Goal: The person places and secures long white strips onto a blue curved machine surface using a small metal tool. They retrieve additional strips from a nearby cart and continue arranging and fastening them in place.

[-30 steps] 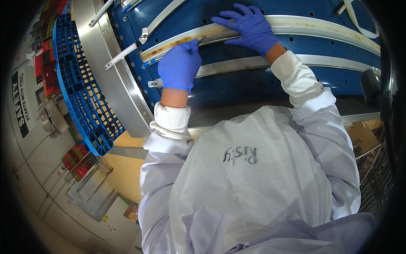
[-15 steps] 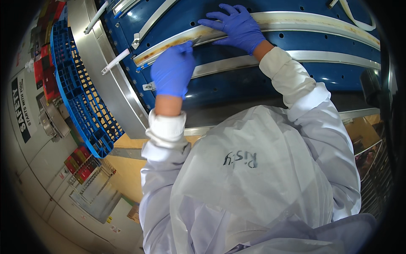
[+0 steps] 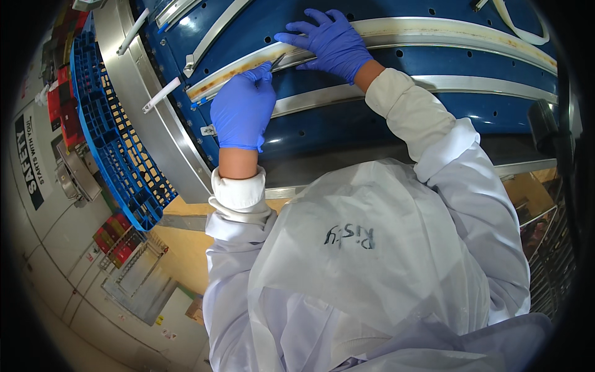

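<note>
My left hand (image 3: pixel 243 113), in a blue glove, is closed around a small pointed metal tool (image 3: pixel 279 60). Only the tool's tip shows; the rest is hidden in my fingers. Its tip lies against or just over a long pale rail (image 3: pixel 440 30) with brown, rust-like stains along it. On the same rail, a little farther right, rests my right hand (image 3: pixel 334 47), also blue-gloved, with its fingers spread. A blue surface (image 3: pixel 328 121) dotted with round holes lies beneath the rail.
Another metal strip (image 3: pixel 477 85) runs nearer to me, and a bracketed strip (image 3: pixel 217 34) lies beyond the rail. White rods (image 3: pixel 162 94) jut from the steel frame (image 3: pixel 145 80) at left. A blue plastic pallet (image 3: pixel 118 142) stands beside it. A pale strap (image 3: pixel 520 28) loops at far right.
Both hands have shifted slightly left, partly along with the whole view. More of the tool's tip now shows beyond my left fingers. My right hand stays spread on the rail.
</note>
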Tool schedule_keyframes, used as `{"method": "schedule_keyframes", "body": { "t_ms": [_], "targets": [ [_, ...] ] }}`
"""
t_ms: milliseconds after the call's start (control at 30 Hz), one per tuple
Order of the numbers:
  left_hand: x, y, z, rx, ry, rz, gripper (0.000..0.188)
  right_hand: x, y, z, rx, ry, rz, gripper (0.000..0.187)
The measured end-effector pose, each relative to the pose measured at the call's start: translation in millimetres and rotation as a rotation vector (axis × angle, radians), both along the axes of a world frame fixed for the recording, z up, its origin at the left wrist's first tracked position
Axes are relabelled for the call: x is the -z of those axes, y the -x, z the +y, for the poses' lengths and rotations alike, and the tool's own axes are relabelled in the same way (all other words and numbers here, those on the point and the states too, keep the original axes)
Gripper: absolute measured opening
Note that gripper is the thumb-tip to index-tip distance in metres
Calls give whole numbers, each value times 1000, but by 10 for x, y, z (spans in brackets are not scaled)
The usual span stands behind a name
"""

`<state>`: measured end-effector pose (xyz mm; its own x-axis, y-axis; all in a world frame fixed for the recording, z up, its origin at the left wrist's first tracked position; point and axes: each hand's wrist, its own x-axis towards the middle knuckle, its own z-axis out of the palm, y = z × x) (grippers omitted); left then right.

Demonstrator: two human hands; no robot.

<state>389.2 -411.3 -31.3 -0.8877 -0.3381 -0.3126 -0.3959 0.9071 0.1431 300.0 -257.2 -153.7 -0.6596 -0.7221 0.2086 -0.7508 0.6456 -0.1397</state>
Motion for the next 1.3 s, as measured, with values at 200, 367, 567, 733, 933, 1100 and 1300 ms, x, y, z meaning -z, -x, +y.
{"method": "schedule_keyframes", "body": {
  "t_ms": [200, 367, 567, 733, 933, 1100, 1300],
  "targets": [
    [-98, 49, 111, -49, -5, -45, 33, 45, 10, -7, -6, 61, -19, 69],
    [46, 50, 194, 27, 75, 58, 28, 42, 12, -18, -14, 84, -35, 74],
    [53, 67, 266, -15, 50, 17, 30, -14, 14, -17, 8, 44, -89, 85],
    [-17, 56, 226, -42, 37, -48, 35, -144, 88, 406, -21, 31, 16, 86],
    [38, 59, 319, -25, 28, 60, 28, -41, 202, 756, 16, -69, 18, 75],
    [-67, 43, 366, -31, -35, 54, 30, 18, 195, 764, 24, -76, 43, 74],
    [-25, 147, 491, 9, 73, -4, 29, 12, 207, 745, 28, -82, 37, 72]
  ]
}}
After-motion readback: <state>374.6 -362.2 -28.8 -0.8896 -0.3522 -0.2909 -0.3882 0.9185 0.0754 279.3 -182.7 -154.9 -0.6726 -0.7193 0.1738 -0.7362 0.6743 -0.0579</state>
